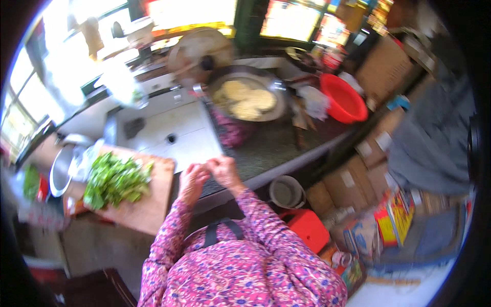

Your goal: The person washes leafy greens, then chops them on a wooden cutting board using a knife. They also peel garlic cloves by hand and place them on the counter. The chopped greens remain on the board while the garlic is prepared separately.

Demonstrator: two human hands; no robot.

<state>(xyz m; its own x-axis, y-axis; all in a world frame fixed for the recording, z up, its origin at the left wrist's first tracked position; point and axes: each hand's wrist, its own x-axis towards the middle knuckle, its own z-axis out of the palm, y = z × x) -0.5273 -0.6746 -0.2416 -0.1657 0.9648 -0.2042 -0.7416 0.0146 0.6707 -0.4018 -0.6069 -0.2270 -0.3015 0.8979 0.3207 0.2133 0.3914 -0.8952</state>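
My left hand point(194, 180) and my right hand point(223, 170) meet fingertip to fingertip above the near edge of a white tiled sink point(191, 132). The fingers of both are curled; whether something small is between them is too blurred to tell. Left of my hands, a heap of chopped leafy greens point(115, 180) lies on a wooden cutting board point(159, 192). Beyond my hands to the right, a large wok point(282, 101) holds pale yellow, round flat pieces of food point(249, 100). A purple-pink cloth point(232, 130) lies by the wok's near left side.
A metal basin point(59, 172) and a clear plastic bag point(82, 161) stand left of the board. A large round lid point(201, 51) leans behind the wok. On the right are a red plastic basin point(343, 99), a grey bucket point(287, 192) below the counter, a red stool point(308, 230) and cardboard boxes point(351, 184).
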